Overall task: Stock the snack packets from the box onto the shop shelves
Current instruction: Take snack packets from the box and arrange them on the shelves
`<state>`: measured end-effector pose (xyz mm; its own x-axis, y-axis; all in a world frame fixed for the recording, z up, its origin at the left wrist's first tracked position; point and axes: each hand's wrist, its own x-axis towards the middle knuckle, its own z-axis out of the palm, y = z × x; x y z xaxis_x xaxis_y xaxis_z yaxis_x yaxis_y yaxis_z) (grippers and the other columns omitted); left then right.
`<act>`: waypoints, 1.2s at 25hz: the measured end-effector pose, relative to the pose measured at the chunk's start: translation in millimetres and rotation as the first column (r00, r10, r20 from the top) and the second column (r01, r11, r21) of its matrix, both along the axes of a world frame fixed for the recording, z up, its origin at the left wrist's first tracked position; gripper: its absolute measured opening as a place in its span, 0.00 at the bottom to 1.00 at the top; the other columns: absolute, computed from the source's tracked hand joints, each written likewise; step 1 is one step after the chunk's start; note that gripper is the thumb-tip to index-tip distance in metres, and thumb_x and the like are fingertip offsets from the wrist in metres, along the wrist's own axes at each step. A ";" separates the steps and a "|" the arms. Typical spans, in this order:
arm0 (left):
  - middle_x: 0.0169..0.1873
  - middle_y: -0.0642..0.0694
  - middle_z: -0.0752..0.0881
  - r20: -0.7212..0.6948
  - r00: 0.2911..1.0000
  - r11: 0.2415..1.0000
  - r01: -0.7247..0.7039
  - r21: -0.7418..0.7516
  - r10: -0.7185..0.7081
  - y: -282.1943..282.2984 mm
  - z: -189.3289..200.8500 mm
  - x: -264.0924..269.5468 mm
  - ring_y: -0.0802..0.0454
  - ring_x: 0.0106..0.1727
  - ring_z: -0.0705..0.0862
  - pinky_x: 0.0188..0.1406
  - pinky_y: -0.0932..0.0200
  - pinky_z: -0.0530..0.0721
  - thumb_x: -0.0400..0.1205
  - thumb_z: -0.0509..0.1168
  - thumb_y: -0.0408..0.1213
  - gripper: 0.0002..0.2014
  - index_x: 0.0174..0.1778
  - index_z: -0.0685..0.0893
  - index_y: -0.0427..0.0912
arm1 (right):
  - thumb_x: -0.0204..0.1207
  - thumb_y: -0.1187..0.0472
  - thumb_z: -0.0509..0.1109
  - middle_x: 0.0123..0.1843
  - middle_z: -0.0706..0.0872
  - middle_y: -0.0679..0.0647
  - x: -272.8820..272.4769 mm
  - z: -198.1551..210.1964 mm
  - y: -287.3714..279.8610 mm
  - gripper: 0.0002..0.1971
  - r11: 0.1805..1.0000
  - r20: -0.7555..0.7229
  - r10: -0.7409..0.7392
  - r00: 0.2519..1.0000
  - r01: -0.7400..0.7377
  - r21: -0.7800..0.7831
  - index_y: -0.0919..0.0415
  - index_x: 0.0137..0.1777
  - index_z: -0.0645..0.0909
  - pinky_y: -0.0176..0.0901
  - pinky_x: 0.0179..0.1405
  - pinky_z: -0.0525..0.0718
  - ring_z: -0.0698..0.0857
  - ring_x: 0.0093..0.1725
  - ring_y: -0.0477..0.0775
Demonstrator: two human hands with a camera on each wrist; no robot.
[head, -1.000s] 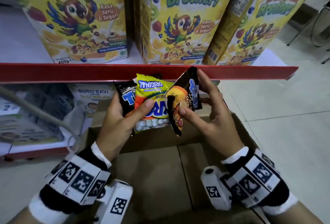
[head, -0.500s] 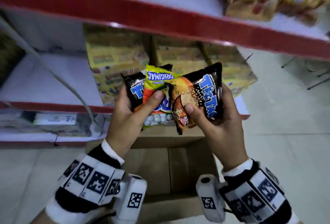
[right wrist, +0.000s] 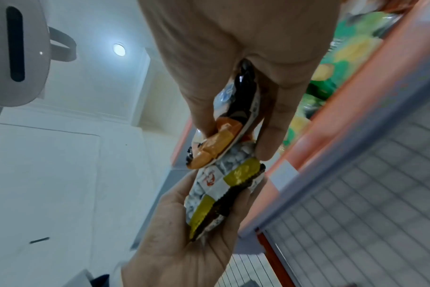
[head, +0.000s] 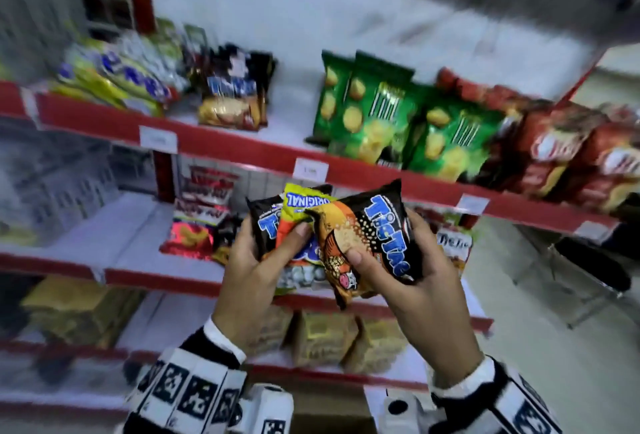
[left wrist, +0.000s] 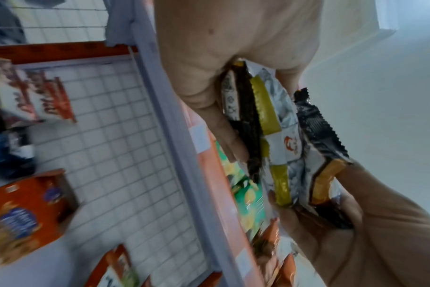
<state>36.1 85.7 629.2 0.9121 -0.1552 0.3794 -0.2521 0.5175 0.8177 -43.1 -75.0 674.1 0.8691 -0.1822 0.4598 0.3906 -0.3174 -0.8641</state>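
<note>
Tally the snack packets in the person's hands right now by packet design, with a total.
Black Tic Tac packets: 2, one in the right hand at, one at the back of the left hand stack at.
Yellow-green "Original" packet: 1, left hand.
Total: 3.

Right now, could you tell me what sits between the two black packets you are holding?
A yellow packet, held in the left hand, sits between the rear black packet and the front black packet; the head view shows it.
</note>
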 end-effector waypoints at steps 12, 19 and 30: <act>0.51 0.49 0.91 0.223 0.961 0.980 -0.183 0.078 0.162 29.1 138.2 -4.7 0.55 0.53 0.89 0.50 0.65 0.86 0.70 0.71 0.43 0.23 0.61 0.81 0.41 | 0.68 0.52 0.78 0.56 0.89 0.41 14.5 130.2 12.3 0.30 0.992 0.130 0.118 0.984 -0.110 -0.069 0.50 0.71 0.75 0.35 0.53 0.86 0.88 0.54 0.39; 0.53 0.43 0.90 0.146 0.954 0.955 -0.279 0.099 0.263 74.1 136.8 29.3 0.46 0.56 0.88 0.64 0.40 0.81 0.67 0.74 0.50 0.27 0.60 0.82 0.42 | 0.81 0.57 0.66 0.54 0.88 0.49 59.7 150.7 24.0 0.15 0.983 0.054 0.164 0.985 -0.167 0.072 0.53 0.67 0.76 0.34 0.25 0.83 0.89 0.40 0.42; 0.51 0.49 0.91 0.167 0.937 0.925 -0.334 0.180 0.306 190.9 138.8 177.9 0.52 0.53 0.89 0.55 0.52 0.85 0.76 0.72 0.43 0.14 0.57 0.81 0.50 | 0.75 0.53 0.74 0.54 0.88 0.57 224.6 142.7 92.7 0.13 0.894 0.033 -0.228 0.973 0.223 -0.388 0.55 0.57 0.81 0.54 0.54 0.85 0.86 0.52 0.57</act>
